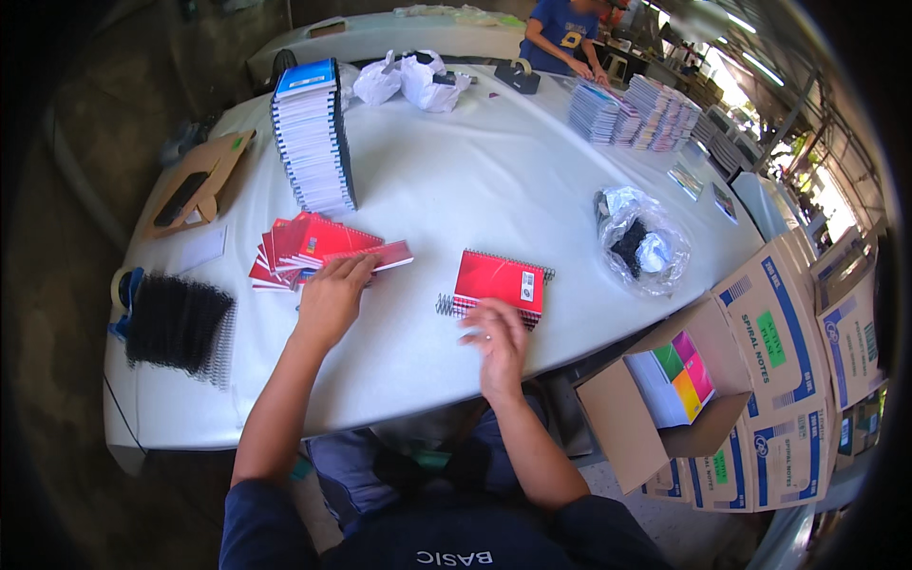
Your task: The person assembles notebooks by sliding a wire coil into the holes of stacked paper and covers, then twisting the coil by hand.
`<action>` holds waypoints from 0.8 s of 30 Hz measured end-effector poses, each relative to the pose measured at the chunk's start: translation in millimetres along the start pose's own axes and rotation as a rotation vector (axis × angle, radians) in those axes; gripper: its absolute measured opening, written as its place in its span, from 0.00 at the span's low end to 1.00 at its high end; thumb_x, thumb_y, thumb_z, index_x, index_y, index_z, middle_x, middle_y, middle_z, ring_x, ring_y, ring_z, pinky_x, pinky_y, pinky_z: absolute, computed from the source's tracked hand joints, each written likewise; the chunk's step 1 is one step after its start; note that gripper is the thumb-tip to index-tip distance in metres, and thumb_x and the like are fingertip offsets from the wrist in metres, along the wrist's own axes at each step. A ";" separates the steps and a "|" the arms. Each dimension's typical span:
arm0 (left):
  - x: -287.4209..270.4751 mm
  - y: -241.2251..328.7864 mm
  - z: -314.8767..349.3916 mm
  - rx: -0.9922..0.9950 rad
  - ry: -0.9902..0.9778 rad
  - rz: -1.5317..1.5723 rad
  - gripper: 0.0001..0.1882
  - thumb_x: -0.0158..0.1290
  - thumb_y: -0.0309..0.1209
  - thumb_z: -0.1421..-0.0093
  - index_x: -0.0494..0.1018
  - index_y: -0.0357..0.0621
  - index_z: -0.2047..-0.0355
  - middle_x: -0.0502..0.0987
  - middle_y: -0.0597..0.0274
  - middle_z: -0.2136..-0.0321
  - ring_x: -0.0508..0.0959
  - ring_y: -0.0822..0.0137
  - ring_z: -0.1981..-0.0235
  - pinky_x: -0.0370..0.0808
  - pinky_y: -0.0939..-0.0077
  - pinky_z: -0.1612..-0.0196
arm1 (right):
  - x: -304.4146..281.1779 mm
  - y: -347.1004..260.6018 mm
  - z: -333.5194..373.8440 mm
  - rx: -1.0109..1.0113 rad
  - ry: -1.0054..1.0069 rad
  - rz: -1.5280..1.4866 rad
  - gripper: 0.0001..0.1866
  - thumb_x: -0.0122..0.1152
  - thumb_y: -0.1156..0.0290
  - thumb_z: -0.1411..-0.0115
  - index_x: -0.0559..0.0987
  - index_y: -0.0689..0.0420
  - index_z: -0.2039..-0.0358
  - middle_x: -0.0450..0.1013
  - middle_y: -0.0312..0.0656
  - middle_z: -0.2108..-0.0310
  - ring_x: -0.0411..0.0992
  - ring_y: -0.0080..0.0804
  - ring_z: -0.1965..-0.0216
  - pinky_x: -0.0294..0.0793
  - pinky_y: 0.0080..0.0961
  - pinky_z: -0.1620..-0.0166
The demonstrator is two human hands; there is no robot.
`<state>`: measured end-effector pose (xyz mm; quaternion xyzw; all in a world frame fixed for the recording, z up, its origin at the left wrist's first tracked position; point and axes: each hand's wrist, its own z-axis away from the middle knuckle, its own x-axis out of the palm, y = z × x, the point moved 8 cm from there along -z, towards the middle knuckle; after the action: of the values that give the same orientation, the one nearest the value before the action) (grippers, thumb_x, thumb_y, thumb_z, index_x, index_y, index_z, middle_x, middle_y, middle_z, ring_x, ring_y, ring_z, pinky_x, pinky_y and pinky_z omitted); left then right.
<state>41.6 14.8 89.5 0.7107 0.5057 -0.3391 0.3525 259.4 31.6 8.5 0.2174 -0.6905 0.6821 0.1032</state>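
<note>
Left hand (332, 299) rests flat, fingers spread, steadying the fanned red card covers (304, 249); right hand (496, 344), fingers loosely open, touches the red spiral-bound notebook (501, 282) near its wire coil on the white worktop (475, 180).

glossy red card covers the spiral notebook (501, 282) just beyond the right hand (496, 344), its wire coil shiny metal. under the left hand (332, 296), loose red covers (309, 249) look smooth and glossy. the table (475, 180) is matt white. black plastic coils (179, 325) and crinkled clear bag (644, 242) lie well off.
</note>
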 end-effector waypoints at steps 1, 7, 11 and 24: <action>-17.3 17.7 6.1 -0.046 0.011 0.091 0.18 0.48 0.20 0.51 0.72 0.45 0.57 0.77 0.59 0.63 0.75 0.60 0.60 0.71 0.66 0.60 | 16.7 14.2 7.8 0.327 -0.134 -0.255 0.19 0.48 0.59 0.38 0.69 0.60 0.53 0.69 0.49 0.55 0.69 0.38 0.54 0.69 0.37 0.53; -45.8 91.6 68.6 0.172 -0.017 0.033 0.23 0.54 0.27 0.50 0.68 0.48 0.51 0.69 0.58 0.51 0.67 0.60 0.47 0.63 0.68 0.48 | 46.9 27.0 9.4 0.472 -0.426 -0.177 0.20 0.48 0.66 0.37 0.69 0.63 0.48 0.70 0.45 0.53 0.69 0.27 0.53 0.67 0.24 0.49; -41.9 32.8 88.3 -0.316 0.188 0.558 0.31 0.55 0.28 0.47 0.59 0.44 0.43 0.61 0.49 0.45 0.62 0.58 0.43 0.59 0.69 0.43 | 69.2 -10.6 2.3 0.077 -0.613 0.241 0.19 0.58 0.72 0.43 0.72 0.64 0.51 0.73 0.43 0.57 0.69 0.22 0.56 0.68 0.20 0.51; 24.9 5.0 111.3 -0.586 0.061 0.875 0.15 0.47 0.17 0.47 0.66 0.39 0.58 0.71 0.57 0.62 0.72 0.65 0.59 0.68 0.74 0.54 | 61.4 39.5 9.8 0.095 -0.638 0.460 0.16 0.58 0.76 0.44 0.75 0.63 0.54 0.74 0.41 0.57 0.69 0.21 0.57 0.67 0.19 0.52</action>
<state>38.9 -68.4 11.4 0.7366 0.2453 0.0160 0.6301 189.2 11.2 -0.4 0.2625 -0.6863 0.6168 -0.2821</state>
